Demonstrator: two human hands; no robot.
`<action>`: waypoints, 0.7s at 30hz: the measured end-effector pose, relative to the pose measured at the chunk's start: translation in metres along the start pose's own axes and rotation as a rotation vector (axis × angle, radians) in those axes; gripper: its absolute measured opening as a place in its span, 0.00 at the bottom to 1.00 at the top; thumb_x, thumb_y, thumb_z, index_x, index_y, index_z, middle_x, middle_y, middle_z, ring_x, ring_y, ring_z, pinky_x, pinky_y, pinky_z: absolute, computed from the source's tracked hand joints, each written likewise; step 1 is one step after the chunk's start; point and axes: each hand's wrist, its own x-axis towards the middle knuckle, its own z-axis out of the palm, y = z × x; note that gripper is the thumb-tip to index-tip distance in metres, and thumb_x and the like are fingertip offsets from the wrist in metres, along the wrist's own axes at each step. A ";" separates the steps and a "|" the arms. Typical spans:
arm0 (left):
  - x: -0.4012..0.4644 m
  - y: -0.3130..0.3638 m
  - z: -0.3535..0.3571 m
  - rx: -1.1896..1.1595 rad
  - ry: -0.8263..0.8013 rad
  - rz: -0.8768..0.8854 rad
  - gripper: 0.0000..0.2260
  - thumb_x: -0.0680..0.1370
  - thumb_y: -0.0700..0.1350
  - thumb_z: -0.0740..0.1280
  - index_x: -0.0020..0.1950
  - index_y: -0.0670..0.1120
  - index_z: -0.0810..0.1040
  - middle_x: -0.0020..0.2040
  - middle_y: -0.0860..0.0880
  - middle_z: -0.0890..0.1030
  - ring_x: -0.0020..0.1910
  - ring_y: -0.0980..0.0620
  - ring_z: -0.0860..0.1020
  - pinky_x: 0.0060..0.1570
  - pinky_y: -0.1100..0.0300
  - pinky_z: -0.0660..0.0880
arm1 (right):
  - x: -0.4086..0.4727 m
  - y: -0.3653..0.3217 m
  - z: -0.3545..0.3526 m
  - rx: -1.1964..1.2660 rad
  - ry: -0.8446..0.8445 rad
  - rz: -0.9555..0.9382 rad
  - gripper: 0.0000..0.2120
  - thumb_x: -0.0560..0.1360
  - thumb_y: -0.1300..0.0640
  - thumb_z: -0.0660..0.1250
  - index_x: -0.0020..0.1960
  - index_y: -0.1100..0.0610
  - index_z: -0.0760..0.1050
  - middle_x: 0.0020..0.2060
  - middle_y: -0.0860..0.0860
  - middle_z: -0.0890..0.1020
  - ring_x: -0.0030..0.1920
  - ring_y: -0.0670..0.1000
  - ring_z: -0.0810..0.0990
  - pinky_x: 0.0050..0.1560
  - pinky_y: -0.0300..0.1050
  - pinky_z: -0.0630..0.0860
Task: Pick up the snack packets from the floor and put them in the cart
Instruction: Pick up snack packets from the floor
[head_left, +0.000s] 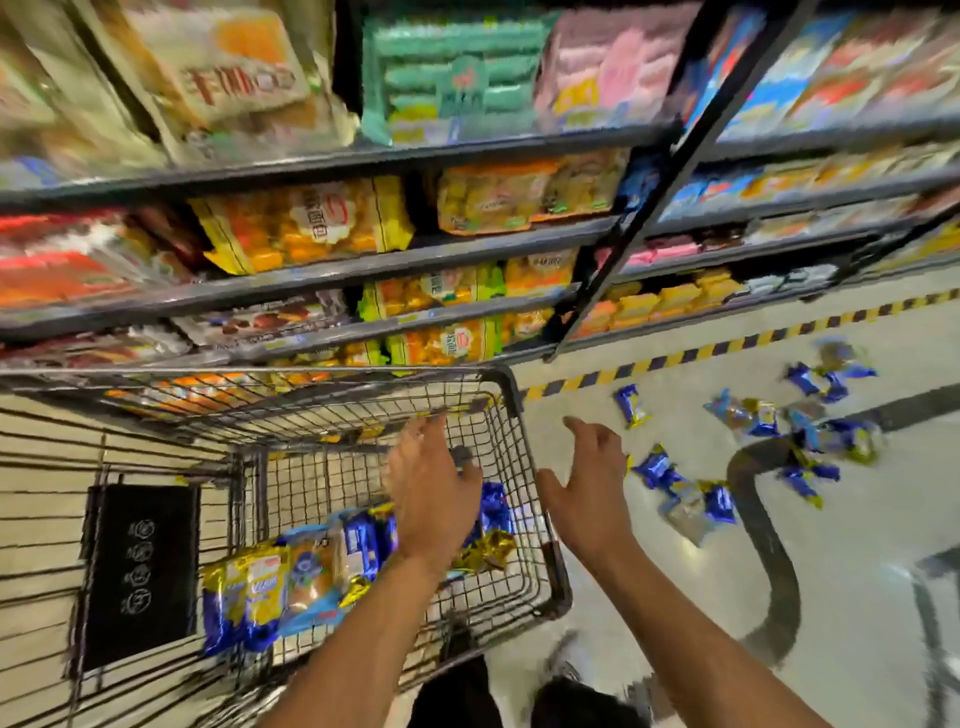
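Nearest, two bare forearms reach forward from the bottom edge. The left hand (434, 486) hovers over the wire cart (540, 530), back upward, fingers relaxed and spread, its grip wide and holding nothing. The right hand (589, 488) is just right of the cart's right wall, over the floor (649, 597), thumb out and fingers straight; its grip is also wide and empty.

Inside the cart, below and left of the left hand, lie snack packets in the cart (291, 582): blue and gold wrappers, heaped together toward the near left corner, with a few more under the hand.

Farther right, snack packets on the floor (685, 493) lie scattered: a small clump near the right hand, a single blue one beyond it, and a looser spread further right.

A yellow and black striped line (727, 345) runs along the floor at the foot of the shelves (363, 270), which are stocked with blurred bagged goods at the far side.
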 end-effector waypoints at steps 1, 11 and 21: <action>-0.002 0.017 -0.003 0.022 -0.003 0.052 0.29 0.76 0.48 0.69 0.76 0.49 0.64 0.70 0.48 0.65 0.67 0.47 0.64 0.67 0.50 0.67 | -0.001 0.003 -0.016 -0.021 0.028 -0.024 0.31 0.73 0.59 0.71 0.73 0.56 0.65 0.67 0.58 0.66 0.67 0.58 0.65 0.63 0.45 0.64; -0.063 0.169 0.025 0.260 -0.055 0.541 0.29 0.78 0.52 0.64 0.78 0.51 0.61 0.75 0.48 0.63 0.74 0.44 0.57 0.72 0.48 0.58 | -0.038 0.085 -0.166 -0.206 0.343 -0.067 0.26 0.70 0.48 0.65 0.67 0.54 0.72 0.62 0.56 0.75 0.62 0.59 0.72 0.63 0.57 0.70; -0.171 0.262 0.107 0.393 -0.089 0.699 0.28 0.78 0.54 0.64 0.77 0.52 0.62 0.73 0.50 0.68 0.73 0.46 0.63 0.72 0.48 0.62 | -0.106 0.219 -0.254 -0.149 0.403 0.030 0.29 0.70 0.45 0.60 0.69 0.54 0.71 0.62 0.54 0.76 0.63 0.60 0.73 0.64 0.62 0.69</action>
